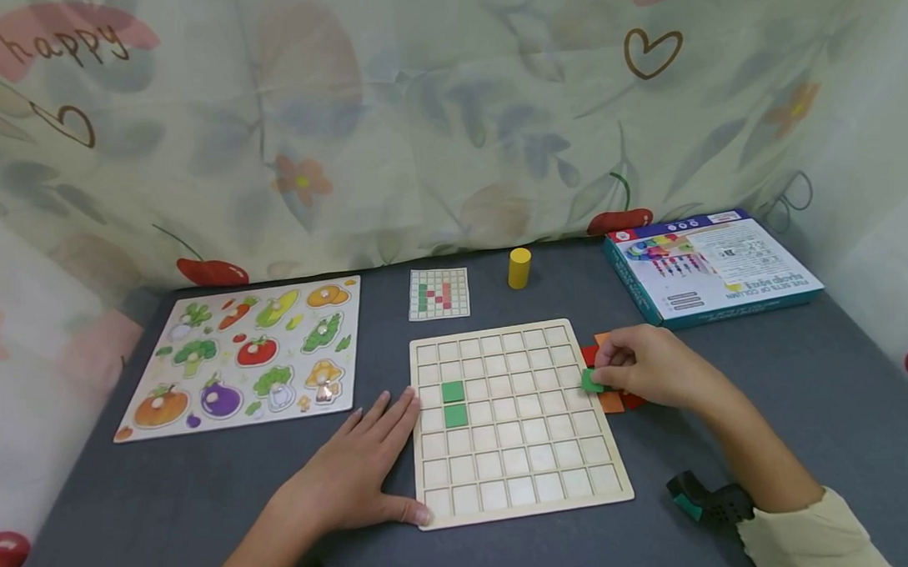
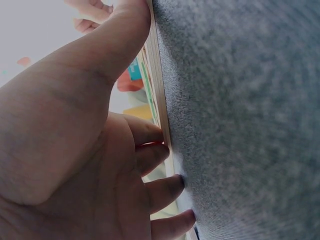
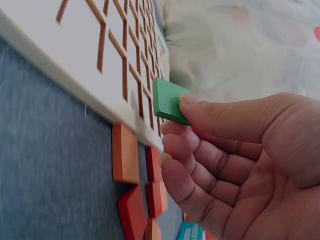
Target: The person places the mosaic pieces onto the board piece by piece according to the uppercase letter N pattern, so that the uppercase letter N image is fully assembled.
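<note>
My right hand [image 1: 645, 367] pinches a green square tile [image 3: 167, 100] between thumb and fingers, at the right edge of the wooden grid board [image 1: 503, 398]. Two green tiles [image 1: 455, 404] sit in cells near the board's left side, one above the other. Red tiles and orange tiles [image 3: 125, 152] lie on the table along the board's right edge, partly hidden behind my right hand. My left hand [image 1: 355, 470] lies with fingers spread, thumb and fingertips touching the board's left edge. In the left wrist view, its fingers [image 2: 167, 192] are extended along that edge.
Behind the board lies a small pattern card [image 1: 438, 294] with a coloured grid. A yellow cylinder [image 1: 519, 269] stands to its right. At the left is a vegetable puzzle board [image 1: 246, 357], at the back right a flat box [image 1: 712, 266]. A black and green strap [image 1: 708, 498] is by my right wrist.
</note>
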The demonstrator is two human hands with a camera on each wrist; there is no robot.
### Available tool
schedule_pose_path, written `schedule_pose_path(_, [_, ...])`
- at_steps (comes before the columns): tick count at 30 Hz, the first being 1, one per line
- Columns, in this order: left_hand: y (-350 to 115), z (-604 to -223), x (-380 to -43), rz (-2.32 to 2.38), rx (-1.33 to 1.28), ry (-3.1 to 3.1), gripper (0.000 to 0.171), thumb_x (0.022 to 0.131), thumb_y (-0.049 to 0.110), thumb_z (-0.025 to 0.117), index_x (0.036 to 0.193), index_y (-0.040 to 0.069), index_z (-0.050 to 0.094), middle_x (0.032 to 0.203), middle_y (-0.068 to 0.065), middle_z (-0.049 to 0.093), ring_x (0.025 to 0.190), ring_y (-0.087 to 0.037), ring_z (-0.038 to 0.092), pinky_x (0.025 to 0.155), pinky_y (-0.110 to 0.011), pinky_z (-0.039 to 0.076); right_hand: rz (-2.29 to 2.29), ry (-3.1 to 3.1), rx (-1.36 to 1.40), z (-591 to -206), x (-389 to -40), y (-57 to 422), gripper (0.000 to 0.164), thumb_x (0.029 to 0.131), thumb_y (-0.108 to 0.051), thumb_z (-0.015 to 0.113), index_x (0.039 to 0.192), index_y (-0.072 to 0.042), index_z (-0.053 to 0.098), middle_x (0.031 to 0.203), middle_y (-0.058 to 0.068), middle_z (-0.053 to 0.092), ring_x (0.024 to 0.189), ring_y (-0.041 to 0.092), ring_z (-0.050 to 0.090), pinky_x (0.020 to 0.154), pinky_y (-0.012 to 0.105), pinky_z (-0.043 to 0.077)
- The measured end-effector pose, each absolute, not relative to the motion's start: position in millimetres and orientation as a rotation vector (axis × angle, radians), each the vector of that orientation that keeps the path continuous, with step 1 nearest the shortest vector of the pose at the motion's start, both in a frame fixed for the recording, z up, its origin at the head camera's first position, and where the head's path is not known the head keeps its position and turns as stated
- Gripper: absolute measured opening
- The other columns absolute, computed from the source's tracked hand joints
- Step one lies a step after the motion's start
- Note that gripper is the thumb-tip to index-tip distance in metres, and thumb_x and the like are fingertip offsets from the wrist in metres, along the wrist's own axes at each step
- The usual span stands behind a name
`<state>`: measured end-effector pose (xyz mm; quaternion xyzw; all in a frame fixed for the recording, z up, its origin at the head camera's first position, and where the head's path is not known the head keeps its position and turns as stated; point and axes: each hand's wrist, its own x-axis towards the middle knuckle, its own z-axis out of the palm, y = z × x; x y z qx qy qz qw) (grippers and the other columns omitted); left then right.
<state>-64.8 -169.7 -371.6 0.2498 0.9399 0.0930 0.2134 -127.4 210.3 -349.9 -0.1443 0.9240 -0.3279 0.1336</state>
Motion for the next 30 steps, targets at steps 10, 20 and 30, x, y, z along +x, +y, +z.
schedule_pose_path(10, [-169,-372,-65,0.260,0.687,2.606,0.127,0.068,0.087,0.060,0.162,0.015,0.016,0.167,0.000,0.011,0.152,-0.029,0.008,0.116,-0.059,0.015,-0.999,2.649,-0.496,-350,-128,179,0.009,0.091,-0.013,0.075,0.085,-0.011,0.068,0.076,-0.002,0.060,0.071,0.017,0.054,0.063,0.032,0.045])
schedule_pose_path(20, [-169,-371,-64,0.282,0.697,2.609,0.126,0.069,0.086,0.062,0.162,0.014,0.017,0.167,-0.001,0.012,0.152,-0.030,0.009,0.116,-0.060,0.015,-1.059,2.606,-0.593,-351,-129,152,0.014,0.088,-0.012,0.077,0.079,-0.012,0.067,0.069,-0.005,0.059,0.067,0.014,0.053,0.061,0.030,0.043])
schedule_pose_path(30, [-170,-370,-63,0.298,0.715,2.609,0.125,0.070,0.084,0.062,0.162,0.013,0.017,0.167,-0.002,0.012,0.152,-0.031,0.009,0.116,-0.060,0.016,-1.075,2.551,-0.665,-355,-126,129,0.016,0.088,-0.013,0.078,0.076,-0.014,0.068,0.065,-0.005,0.056,0.066,0.014,0.052,0.060,0.031,0.043])
